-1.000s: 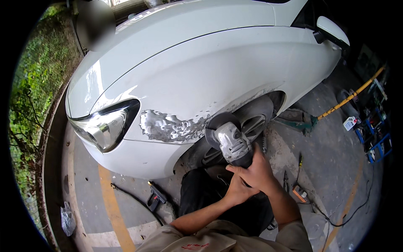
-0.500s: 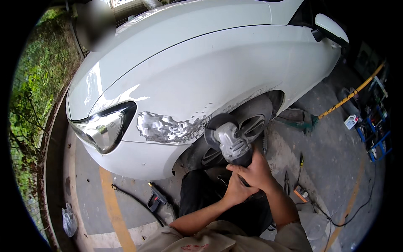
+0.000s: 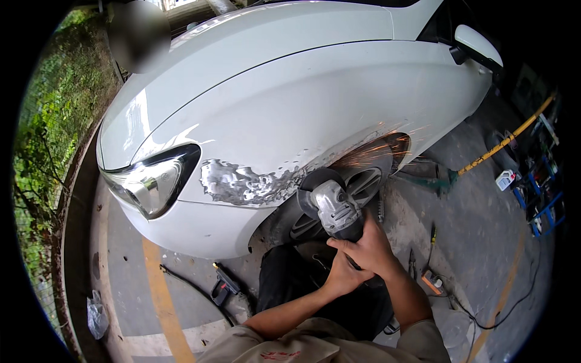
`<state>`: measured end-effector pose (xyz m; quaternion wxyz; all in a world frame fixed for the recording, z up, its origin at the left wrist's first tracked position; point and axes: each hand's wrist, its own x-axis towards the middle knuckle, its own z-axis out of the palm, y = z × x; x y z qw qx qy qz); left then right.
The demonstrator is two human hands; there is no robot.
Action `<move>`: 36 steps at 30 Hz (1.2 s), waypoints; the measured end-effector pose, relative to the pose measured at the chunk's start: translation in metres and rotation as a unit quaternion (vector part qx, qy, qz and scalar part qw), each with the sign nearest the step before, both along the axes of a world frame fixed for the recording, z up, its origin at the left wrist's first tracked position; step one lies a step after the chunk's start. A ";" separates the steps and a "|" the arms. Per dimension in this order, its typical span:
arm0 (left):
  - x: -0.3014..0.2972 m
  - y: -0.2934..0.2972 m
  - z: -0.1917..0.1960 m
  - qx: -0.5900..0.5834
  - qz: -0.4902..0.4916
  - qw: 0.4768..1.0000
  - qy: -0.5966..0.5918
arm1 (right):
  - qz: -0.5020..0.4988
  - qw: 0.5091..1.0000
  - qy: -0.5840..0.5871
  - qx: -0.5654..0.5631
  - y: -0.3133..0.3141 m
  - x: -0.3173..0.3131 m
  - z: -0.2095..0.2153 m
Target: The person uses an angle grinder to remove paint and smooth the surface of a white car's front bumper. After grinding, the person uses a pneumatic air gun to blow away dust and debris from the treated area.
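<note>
Here, left hand (image 3: 344, 275) and right hand (image 3: 369, 249) clenched around angle grinder (image 3: 334, 209), sparks (image 3: 378, 147) at white fender (image 3: 315, 115).

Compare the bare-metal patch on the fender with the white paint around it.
The ground patch is dull silver with ragged, uneven edges; the white paint is glossy and smooth. The patch sits low between the headlight and the wheel arch; the paint covers the rest of the fender. Both lie on one panel, where the angle grinder throws sparks.
</note>
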<state>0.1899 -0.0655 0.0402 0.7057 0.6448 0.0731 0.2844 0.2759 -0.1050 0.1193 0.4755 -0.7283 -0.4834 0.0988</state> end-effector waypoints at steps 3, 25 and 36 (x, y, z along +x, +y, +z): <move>0.008 0.002 -0.003 -0.025 -0.004 0.999 -0.021 | -0.010 0.999 0.014 -0.033 0.001 0.001 0.011; 0.014 -0.009 0.002 -0.083 -0.031 0.994 -0.066 | -0.037 0.997 -0.056 -0.043 -0.004 0.004 0.014; -0.016 -0.012 -0.024 -0.010 0.059 0.998 -0.030 | 0.018 0.993 -0.084 -0.080 0.004 -0.023 0.000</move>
